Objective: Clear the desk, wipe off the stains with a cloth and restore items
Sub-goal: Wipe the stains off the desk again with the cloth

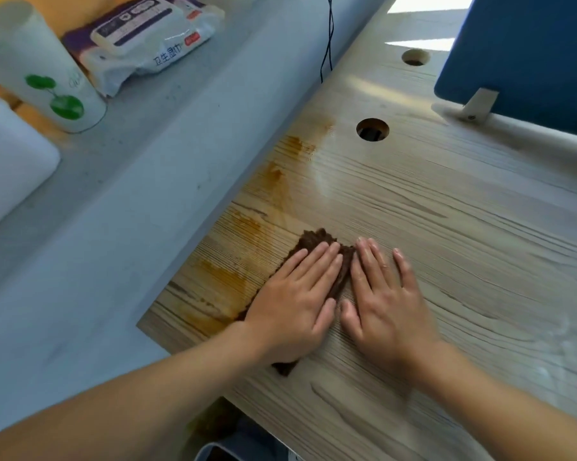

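A brown cloth [313,239] lies flat on the light wooden desk [463,244], near its left edge. My left hand [293,301] presses down on the cloth with straight fingers and covers most of it. My right hand [385,297] lies flat beside it, its inner fingers on the cloth's right edge and the rest on bare wood. Orange-brown stains [227,277] streak the desk along the left edge, from beside my left hand up toward the far corner [297,146].
A grey ledge [140,181] runs along the desk's left side; on it stand a white cup with green print [44,71], a pack of wet wipes [147,38] and a white box [7,168]. A blue partition [526,54] stands at back right. Two cable holes [372,129] pierce the desk.
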Demonstrator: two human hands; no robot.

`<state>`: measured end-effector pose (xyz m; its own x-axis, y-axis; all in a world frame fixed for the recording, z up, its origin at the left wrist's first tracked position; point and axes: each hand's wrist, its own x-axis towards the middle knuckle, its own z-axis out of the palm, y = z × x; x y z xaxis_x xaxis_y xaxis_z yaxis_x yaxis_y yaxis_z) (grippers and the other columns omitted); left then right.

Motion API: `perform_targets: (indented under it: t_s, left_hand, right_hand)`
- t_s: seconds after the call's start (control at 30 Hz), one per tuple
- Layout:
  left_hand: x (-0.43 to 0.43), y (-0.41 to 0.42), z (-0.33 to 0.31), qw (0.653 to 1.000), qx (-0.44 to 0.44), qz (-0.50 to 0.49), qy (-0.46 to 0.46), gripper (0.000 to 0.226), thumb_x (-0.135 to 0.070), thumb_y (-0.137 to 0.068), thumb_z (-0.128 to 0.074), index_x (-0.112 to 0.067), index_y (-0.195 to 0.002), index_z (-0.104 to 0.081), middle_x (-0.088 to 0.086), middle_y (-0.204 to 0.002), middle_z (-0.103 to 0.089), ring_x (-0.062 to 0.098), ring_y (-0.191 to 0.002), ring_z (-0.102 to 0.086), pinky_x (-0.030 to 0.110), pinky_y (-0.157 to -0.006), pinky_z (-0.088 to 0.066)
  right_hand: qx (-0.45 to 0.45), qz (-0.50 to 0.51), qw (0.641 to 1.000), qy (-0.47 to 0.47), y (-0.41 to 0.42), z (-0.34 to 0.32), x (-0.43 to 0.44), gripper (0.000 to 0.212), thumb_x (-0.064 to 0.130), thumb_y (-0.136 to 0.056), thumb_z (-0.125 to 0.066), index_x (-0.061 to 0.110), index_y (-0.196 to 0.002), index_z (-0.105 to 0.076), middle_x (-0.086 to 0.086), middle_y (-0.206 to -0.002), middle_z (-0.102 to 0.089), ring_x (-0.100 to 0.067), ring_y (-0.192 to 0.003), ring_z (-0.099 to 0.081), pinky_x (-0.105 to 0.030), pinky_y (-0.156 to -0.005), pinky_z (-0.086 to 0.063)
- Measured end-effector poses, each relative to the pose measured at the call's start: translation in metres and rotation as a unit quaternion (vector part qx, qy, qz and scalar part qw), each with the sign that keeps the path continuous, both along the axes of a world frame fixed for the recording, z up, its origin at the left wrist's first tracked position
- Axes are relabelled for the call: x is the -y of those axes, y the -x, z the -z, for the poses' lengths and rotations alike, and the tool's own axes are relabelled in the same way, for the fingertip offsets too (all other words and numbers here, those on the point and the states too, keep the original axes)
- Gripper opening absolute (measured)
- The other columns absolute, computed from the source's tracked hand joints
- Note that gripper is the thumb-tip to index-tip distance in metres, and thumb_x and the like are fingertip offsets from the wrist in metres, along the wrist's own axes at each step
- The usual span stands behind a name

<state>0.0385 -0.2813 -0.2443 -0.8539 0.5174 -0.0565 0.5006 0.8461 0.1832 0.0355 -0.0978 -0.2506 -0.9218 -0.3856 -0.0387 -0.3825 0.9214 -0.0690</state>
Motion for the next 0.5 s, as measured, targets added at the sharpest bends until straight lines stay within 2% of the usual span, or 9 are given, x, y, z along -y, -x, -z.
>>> perform_targets:
  t_s: [0.1,0.23,0.3,0.37,0.5]
  left_hand:
    - [0.010,0.034,-0.001,1.000,-0.003,0.019,0.001,0.063,-0.036,-0.100,-0.029,-0.016,-0.159,-0.019,0.000,-0.167,-0.010,0.008,-0.153,0.001,0.034,-0.126,-0.005]
    - [0.008,0.101,0.002,0.986,0.018,-0.165,-0.001,0.065,-0.040,-0.100,-0.020,-0.018,-0.160,-0.010,-0.002,-0.168,-0.002,0.007,-0.153,0.006,0.034,-0.125,0.002]
    - [0.003,0.112,0.005,0.981,0.011,-0.196,0.003,0.065,-0.040,-0.100,-0.018,-0.016,-0.160,-0.008,-0.001,-0.168,0.000,0.009,-0.153,0.007,0.035,-0.125,0.001]
    - [0.002,0.094,0.005,0.986,0.000,-0.169,0.004,0.065,-0.040,-0.101,-0.018,-0.015,-0.160,-0.009,0.001,-0.168,0.000,0.011,-0.153,0.007,0.037,-0.126,0.000]
    - [0.004,0.004,-0.001,0.999,-0.012,-0.047,0.001,0.063,-0.038,-0.101,-0.026,-0.012,-0.159,-0.018,0.004,-0.167,-0.008,0.014,-0.154,0.003,0.040,-0.125,-0.008]
  right_hand:
    - [-0.002,0.035,0.999,0.013,-0.021,-0.001,0.006,0.066,0.042,-0.096,-0.032,0.001,-0.147,-0.040,-0.019,-0.157,-0.032,-0.031,-0.149,-0.024,-0.059,-0.117,-0.022]
    - [0.000,0.005,1.000,0.026,-0.038,0.007,0.010,0.068,0.045,-0.095,-0.032,0.006,-0.151,-0.034,-0.019,-0.160,-0.025,-0.032,-0.151,-0.018,-0.057,-0.118,-0.021]
    - [-0.002,0.012,1.000,0.021,-0.036,0.006,0.010,0.069,0.045,-0.094,-0.033,0.006,-0.151,-0.033,-0.019,-0.160,-0.025,-0.032,-0.151,-0.018,-0.056,-0.118,-0.022]
    - [-0.003,0.011,1.000,0.016,-0.036,0.006,0.010,0.070,0.044,-0.093,-0.035,0.005,-0.151,-0.034,-0.019,-0.159,-0.026,-0.032,-0.150,-0.020,-0.056,-0.118,-0.021]
    - [-0.010,0.010,1.000,0.018,-0.036,0.004,0.011,0.069,0.042,-0.092,-0.036,0.002,-0.147,-0.041,-0.021,-0.157,-0.031,-0.034,-0.148,-0.025,-0.057,-0.117,-0.024]
